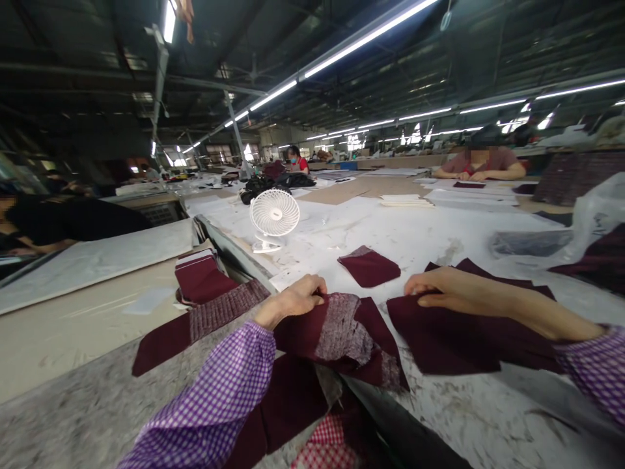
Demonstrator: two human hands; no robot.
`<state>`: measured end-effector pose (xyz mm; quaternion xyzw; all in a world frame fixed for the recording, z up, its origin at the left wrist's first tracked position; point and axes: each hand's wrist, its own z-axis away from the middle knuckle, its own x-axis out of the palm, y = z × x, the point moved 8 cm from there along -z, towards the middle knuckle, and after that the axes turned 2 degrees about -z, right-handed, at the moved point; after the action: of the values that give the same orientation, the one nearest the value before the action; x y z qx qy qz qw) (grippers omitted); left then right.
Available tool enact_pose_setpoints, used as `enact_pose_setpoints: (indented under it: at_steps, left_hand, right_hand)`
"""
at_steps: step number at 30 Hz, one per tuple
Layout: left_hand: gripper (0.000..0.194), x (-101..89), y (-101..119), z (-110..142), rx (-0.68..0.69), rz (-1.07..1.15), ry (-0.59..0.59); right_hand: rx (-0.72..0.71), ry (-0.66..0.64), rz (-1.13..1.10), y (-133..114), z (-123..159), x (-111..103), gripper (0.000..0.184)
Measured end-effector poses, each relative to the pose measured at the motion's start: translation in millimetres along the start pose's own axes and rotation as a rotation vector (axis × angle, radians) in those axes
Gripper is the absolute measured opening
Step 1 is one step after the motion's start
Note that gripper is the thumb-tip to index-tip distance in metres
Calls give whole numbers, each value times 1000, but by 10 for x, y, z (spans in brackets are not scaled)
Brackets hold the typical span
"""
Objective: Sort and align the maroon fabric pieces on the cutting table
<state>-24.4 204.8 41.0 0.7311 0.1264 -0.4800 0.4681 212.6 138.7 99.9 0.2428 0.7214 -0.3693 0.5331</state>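
Note:
My left hand [295,299] pinches the upper left edge of a maroon fabric piece [344,329] that has a grey fuzzy patch across it. Over to the right, my right hand [439,286] has thumb and fingers closed on the top edge of a dark maroon fabric panel [454,335], which lies among other maroon pieces on the white table. A small maroon piece [370,268] with a greyish corner lies beyond, between both hands. Below my left forearm, more maroon cloth [293,397] hangs over the table edge.
A white clip fan [274,213] stands ahead on the white table [342,225]. To the left are a stack of maroon pieces [202,277] and a maroon-and-grey strip [200,326]. Clear plastic [598,208] lies at right. A co-worker [483,163] leans over the far table.

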Motion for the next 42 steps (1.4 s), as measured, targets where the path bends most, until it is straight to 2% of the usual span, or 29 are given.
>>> enact_pose_setpoints:
  at_steps: [3,5,9,12,15,19,22,26,31,35,37,39,42]
  left_hand:
    - [7,-92,-51,110,-29,64,70]
    - [5,-149,-63,167,-5,111,100]
    - [6,-227,-16,218,68,205,124]
    - [6,-251,33,224,91,235,123]
    - [7,-275,54,241,106,257,125]
    - [9,-313,44,277,131,335,124]
    - [17,-308,-12,275,75,410,116]
    - [34,-227,-62,242,7,468,82]
    - [22,-147,-42,196,56,499,68]
    - [24,-74,-38,141,78,495,36]
    - [25,-42,-50,118,76,465,31]
    - [26,-93,-87,124,60,383,131]
    - [24,-282,-128,238,43,223,392]
  right_hand:
    - [-14,-82,156,20,-160,140,44]
    - [-43,-34,229,-27,-270,106,53]
    - [-170,-3,121,-268,-510,84,42]
    - [-243,-90,-41,-443,-662,195,43]
    - [-233,-196,-156,-525,-736,314,44]
    - [-172,-155,-151,-551,-747,251,33]
    - [-155,-118,-99,-572,-732,178,25]
    - [-203,-121,-32,-613,-712,201,21]
    - [-93,-91,34,-516,-719,272,18]
    - [-94,-158,6,-492,-746,390,26]
    - [-110,-177,-4,-462,-769,446,23]
    - [-117,-169,-9,-414,-791,476,16]
    - [-106,-117,-37,-351,-804,456,7]
